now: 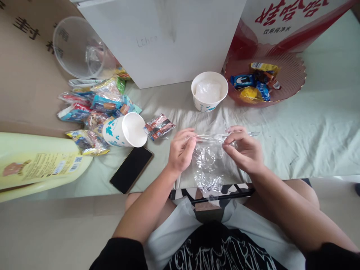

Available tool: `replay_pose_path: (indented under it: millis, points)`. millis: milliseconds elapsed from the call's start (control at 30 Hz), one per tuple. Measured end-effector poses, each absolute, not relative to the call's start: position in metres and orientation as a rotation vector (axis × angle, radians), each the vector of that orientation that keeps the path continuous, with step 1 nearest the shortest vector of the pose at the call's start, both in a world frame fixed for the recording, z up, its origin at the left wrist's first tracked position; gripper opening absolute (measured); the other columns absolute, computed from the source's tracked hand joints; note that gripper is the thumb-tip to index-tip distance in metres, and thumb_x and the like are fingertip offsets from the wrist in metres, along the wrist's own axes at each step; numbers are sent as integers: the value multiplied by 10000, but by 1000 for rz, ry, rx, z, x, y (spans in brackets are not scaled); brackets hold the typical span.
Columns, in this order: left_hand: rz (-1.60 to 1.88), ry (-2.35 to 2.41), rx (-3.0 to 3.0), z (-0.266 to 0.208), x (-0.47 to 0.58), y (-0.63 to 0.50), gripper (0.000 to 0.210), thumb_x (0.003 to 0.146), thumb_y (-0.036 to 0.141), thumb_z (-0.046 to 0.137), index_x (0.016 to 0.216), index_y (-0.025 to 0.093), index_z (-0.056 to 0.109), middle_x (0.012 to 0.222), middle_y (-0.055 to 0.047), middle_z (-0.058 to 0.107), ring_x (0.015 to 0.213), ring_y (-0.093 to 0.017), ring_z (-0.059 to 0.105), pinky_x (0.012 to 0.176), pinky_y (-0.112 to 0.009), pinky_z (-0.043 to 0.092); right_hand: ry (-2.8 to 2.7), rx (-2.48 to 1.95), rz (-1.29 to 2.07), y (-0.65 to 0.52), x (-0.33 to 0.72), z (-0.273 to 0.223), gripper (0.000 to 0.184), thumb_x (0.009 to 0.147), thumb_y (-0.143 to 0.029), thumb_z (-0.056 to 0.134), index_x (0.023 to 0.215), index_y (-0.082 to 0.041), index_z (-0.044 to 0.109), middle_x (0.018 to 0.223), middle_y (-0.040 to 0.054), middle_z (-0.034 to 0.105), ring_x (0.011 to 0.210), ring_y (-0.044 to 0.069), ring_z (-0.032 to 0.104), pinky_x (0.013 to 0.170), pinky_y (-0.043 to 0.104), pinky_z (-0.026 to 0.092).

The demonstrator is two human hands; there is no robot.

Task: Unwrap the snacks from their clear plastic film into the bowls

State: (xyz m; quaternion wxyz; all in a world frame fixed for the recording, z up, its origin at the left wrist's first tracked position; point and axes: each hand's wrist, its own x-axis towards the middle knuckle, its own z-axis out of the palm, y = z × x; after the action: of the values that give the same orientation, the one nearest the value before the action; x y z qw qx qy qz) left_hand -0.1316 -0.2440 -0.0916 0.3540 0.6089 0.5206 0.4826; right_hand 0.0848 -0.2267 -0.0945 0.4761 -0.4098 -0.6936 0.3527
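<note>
A clear plastic bag (208, 165) hangs between my two hands above the front edge of the cloth-covered surface. My left hand (182, 150) pinches one side of its gathered upper part between thumb and fingers. On the other side my right hand (244, 148) grips the same plastic, fingers closed. Beyond the hands stands an upright white paper cup (206, 107) with crumpled clear plastic inside. To the left of my left hand lie a small wrapped snack (159, 126) and a second paper cup (115, 132), tipped on its side.
A pink ribbed bowl (292, 80) with several wrapped sweets stands at the back right, before a red and white box (281, 28). A white box (168, 45) fills the back. Snack packets (105, 101), a clear tub (73, 48), a phone (131, 169) and a yellow package (42, 165) lie left.
</note>
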Motion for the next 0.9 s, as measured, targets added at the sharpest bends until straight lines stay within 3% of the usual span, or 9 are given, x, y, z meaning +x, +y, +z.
replay_pose_path:
  millis: [67,200,300,400,467,533,633,733,900]
  points:
    - [1212,1295,1505,-93,-131,-245,497,1005,516,468,747,236,787,988,-79,788,1047,-243,703,1052,-441,513,-1676,-1009,815,-227,86,-94,87,881,-234,696,836,-300,662,769,20,642,1088,258,603,999,460,464]
    - [1210,1290,1402,-95,-132,-244,447,997,440,468,794,223,802,1368,-63,706,1214,-246,660,1121,-432,472,-1748,-1022,904,-227,90,-94,34,921,-320,663,904,-291,666,799,25,649,1086,267,624,1019,477,444]
    - [1251,1302,1322,-97,-136,-240,404,976,434,456,993,233,806,1438,-54,661,1315,-262,601,1186,-449,430,-1863,-1011,1013,-226,89,-99,309,873,-397,721,1148,-284,636,980,37,685,1006,245,651,972,453,480]
    - [1274,1284,1286,-99,-138,-237,450,971,451,424,1170,230,762,1417,-68,665,1357,-270,574,1186,-445,448,-1831,-1018,1033,-226,86,-105,589,822,-419,765,1336,-267,519,1259,86,635,1110,248,640,971,424,517]
    - [1279,1265,1296,-100,-139,-236,472,973,470,412,1187,227,754,1427,-71,655,1358,-274,577,1191,-444,448,-1794,-997,1123,-226,84,-106,621,867,-406,721,1410,-274,449,1211,72,654,1051,220,668,919,389,547]
    - [1269,1265,1297,-101,-139,-236,486,974,489,416,1213,224,744,1441,-75,645,1364,-275,573,1203,-441,436,-1757,-977,1235,-228,82,-104,577,922,-375,666,1438,-280,426,997,23,689,877,184,696,823,359,564]
    - [1268,1280,1276,-101,-139,-237,507,968,499,445,1306,214,694,1449,-81,647,1388,-269,553,1221,-432,411,-1673,-975,1237,-230,82,-97,383,949,-321,631,1321,-280,549,804,-20,671,685,156,671,715,344,558]
    - [1241,1238,1258,-100,-139,-239,512,950,507,479,1307,211,696,1465,-73,645,1407,-275,543,1229,-437,395,-1641,-964,1110,-231,82,-90,126,950,-264,601,1042,-272,687,752,-7,679,694,158,662,716,350,548]
    - [973,1028,1005,-98,-138,-243,528,918,619,486,904,205,814,1069,-99,809,1153,-320,718,1046,-460,551,-1575,-973,1028,-230,83,-88,144,947,-246,588,887,-272,716,707,11,656,752,181,636,733,364,530]
